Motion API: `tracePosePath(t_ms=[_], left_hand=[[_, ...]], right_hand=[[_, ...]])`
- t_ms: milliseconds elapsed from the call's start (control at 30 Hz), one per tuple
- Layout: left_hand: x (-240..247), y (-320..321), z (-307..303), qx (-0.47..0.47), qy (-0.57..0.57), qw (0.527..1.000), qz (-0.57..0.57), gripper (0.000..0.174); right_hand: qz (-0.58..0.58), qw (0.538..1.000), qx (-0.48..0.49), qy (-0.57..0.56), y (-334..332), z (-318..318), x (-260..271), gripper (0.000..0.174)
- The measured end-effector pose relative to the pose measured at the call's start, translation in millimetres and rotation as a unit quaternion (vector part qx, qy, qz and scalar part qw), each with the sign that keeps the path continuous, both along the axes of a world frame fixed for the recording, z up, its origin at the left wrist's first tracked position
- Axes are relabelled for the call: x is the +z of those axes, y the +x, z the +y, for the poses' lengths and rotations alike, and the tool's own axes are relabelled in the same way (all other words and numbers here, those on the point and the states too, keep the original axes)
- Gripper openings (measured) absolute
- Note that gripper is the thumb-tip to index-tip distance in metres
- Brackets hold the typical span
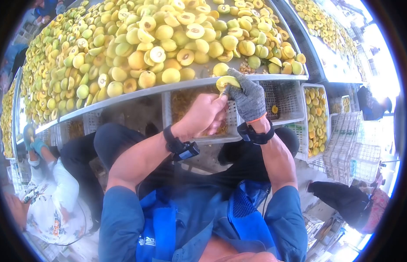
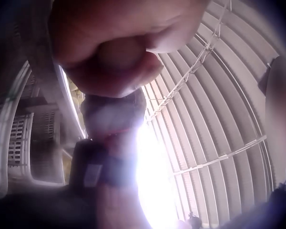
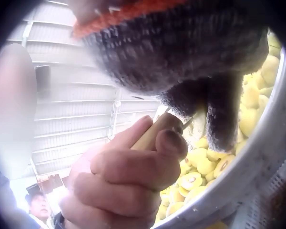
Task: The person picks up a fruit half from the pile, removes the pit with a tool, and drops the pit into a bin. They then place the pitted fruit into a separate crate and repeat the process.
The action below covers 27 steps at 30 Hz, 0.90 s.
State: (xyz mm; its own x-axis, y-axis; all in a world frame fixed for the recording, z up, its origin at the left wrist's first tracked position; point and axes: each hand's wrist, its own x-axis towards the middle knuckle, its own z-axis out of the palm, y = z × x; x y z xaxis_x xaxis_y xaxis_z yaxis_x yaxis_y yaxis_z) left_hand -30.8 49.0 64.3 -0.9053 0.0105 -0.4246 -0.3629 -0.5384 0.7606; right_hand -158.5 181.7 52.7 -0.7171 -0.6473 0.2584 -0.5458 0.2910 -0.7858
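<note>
Fruit [image 1: 226, 81] in right hand [image 1: 249, 98], left hand [image 1: 206, 114] gripping knife [image 3: 155, 131], fruit-heaped tray [image 1: 177, 85]

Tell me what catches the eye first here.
A heap of halved yellow fruit covers the long metal table across the top of the head view. At its near edge, the grey knit-gloved right hand holds one yellow fruit half while the bare left hand grips a wooden tool handle beside it.
</note>
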Motion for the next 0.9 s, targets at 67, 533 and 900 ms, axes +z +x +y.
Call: tracePosePath(t_ms=[67, 533, 900], left_hand=[[-1, 0, 0, -0.008, -0.028, 1.000, 0.004, 0.035], [-3, 0, -2, -0.014, -0.017, 1.000, -0.010, 0.033], [0, 3, -6, -0.022, 0.018, 0.999, -0.023, 0.034]], right_hand=[[0.016, 1.000, 0.002, 0.004, -1, 0, 0, 0.040], [0.101, 0.995, -0.019, -0.003, 9, -2, 1, 0.039], [-0.011, 0.999, 0.030, -0.028, 1, 2, -5, 0.039]])
